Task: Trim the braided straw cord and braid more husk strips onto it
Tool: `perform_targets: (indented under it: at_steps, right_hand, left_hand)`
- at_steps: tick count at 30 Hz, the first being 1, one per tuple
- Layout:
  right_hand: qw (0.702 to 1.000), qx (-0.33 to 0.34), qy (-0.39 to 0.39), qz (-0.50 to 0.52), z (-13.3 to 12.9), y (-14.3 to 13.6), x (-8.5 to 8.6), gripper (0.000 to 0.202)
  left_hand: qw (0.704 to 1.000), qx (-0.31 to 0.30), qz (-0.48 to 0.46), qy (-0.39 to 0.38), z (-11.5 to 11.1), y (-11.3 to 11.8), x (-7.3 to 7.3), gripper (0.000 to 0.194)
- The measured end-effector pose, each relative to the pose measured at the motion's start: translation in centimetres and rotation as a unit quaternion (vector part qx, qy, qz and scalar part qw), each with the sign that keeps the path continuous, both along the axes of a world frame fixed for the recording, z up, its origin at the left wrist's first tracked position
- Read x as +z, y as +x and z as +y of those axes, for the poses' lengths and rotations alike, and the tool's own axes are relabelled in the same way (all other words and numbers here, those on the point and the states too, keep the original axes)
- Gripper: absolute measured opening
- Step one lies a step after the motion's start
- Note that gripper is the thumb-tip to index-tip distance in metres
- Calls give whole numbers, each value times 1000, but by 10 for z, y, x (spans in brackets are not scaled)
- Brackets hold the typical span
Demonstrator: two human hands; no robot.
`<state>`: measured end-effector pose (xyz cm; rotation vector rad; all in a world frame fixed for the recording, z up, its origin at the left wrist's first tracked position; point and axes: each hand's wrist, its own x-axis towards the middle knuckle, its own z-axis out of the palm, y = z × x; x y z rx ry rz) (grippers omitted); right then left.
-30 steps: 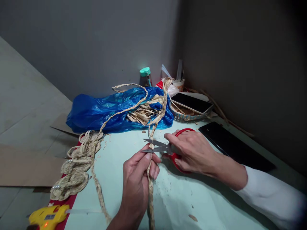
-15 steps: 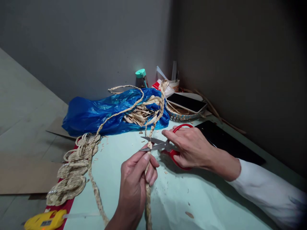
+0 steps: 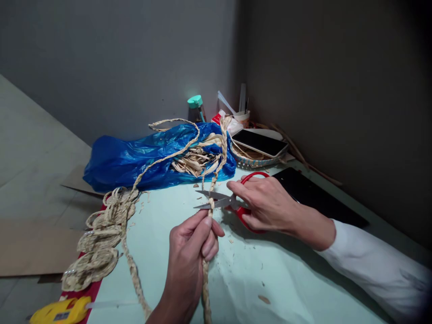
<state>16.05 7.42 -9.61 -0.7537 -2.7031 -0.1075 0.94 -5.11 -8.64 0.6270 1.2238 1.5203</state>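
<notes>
My left hand (image 3: 194,249) pinches a braided straw cord (image 3: 206,283) that runs from the front edge up toward the blue bag. In my right hand (image 3: 270,202) is a pair of scissors (image 3: 232,203) with red handles. Its blades are parted and lie across the cord just above my left fingertips. The cord is still in one piece there. A looped piece of braided straw (image 3: 104,238) lies at the left edge of the table, with cord trailing from it.
A blue plastic bag (image 3: 118,162) spills dry straw. Behind my right hand are a phone (image 3: 261,142) on a basket (image 3: 249,163), a black flat panel (image 3: 320,198), a teal-capped bottle (image 3: 195,102) and a cup (image 3: 242,118). A yellow glue gun (image 3: 62,310) lies front left.
The scissor blades have closed slightly around the cord. Most of the scene has shifted a little to the left in view. Both hands keep their holds.
</notes>
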Motion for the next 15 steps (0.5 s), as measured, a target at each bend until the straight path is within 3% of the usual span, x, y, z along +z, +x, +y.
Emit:
perform_targets:
  at_steps: [15]
  right_hand:
    - [998, 56, 39, 12, 3, 0, -5, 9]
  left_hand:
    - [997, 8, 77, -13, -3, -9, 7, 20]
